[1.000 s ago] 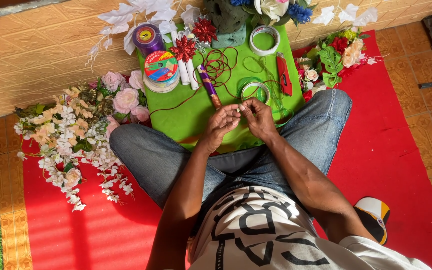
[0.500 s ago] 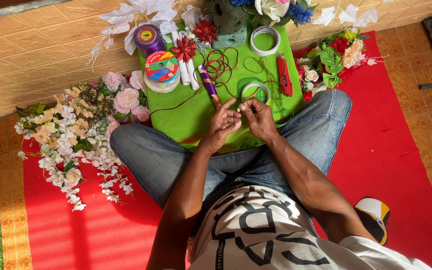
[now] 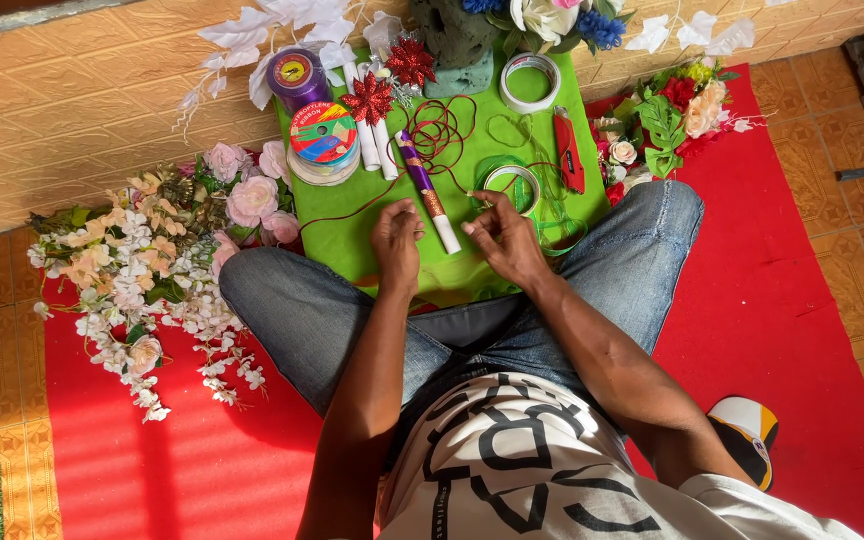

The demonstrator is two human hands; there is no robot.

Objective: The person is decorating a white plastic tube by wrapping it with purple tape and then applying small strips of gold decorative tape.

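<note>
- The person sits cross-legged on a red mat [image 3: 782, 330] on the floor, with a green cloth [image 3: 352, 240] spread in front of the knees.
- The left hand [image 3: 397, 245] rests on the green cloth, fingers curled; I cannot tell if its grip holds anything.
- The right hand [image 3: 502, 240] is just beside it, fingers bent and pinched close together near a thin red string [image 3: 442, 125]; I cannot tell if it holds the string.
- A purple and white stick [image 3: 427, 190] lies on the cloth between the two hands, tilted.
- A roll of green tape [image 3: 512, 185] lies just above the right hand.
- A red cutter knife [image 3: 569, 150] lies near the tape, on the right.
- A round spool of ribbon [image 3: 322, 140] sits at the left of the cloth, with a purple spool [image 3: 297, 78] behind it.
- Pink and white flowers [image 3: 152, 260] lie on the floor by the left knee.
- More flowers [image 3: 672, 115] lie by the right knee.
</note>
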